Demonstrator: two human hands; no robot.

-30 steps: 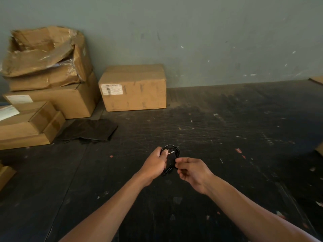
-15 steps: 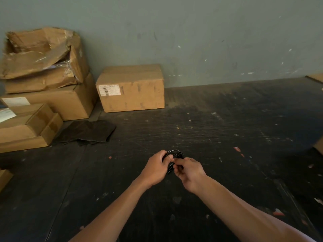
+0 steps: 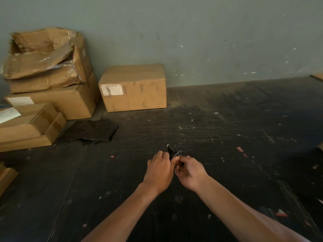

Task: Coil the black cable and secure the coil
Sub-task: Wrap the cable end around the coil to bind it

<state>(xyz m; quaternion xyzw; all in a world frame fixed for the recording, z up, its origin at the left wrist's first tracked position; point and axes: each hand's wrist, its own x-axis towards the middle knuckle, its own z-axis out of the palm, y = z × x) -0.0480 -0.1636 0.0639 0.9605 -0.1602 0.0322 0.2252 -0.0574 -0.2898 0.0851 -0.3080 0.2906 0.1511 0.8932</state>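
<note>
1. Head view, hands: the left hand (image 3: 160, 169) and the right hand (image 3: 189, 172) are meeting in front of the person, above the dark desk (image 3: 227, 137), fingertips touching at the centre.
2. Head view, task item: the black cable (image 3: 173, 151) is sitting between the two hands, bunched into a small bundle. Only its top is poking up above the fingers; the rest is hidden behind them.
3. Grip state: the left grip is clenching around the side of the bundle. The right grip is pinching at it, thumb and fingers closed on the cable's near edge. Which strand the right fingers are holding cannot be told.
4. Change noted: a second ago the cable was showing as an open round loop with the right hand beside it. Now the loop is looking squeezed flat and narrow, and the hands have come together.
5. Reading of the change: coiling is looking finished; the person is probably working on the securing step, wrapping or tucking an end around the pinched coil. No tie or fastener is visible.
6. Surroundings: cardboard boxes (image 3: 134, 88) are standing against the wall, well apart from the hands, and a dark sheet (image 3: 90, 130) is lying near them.
</note>
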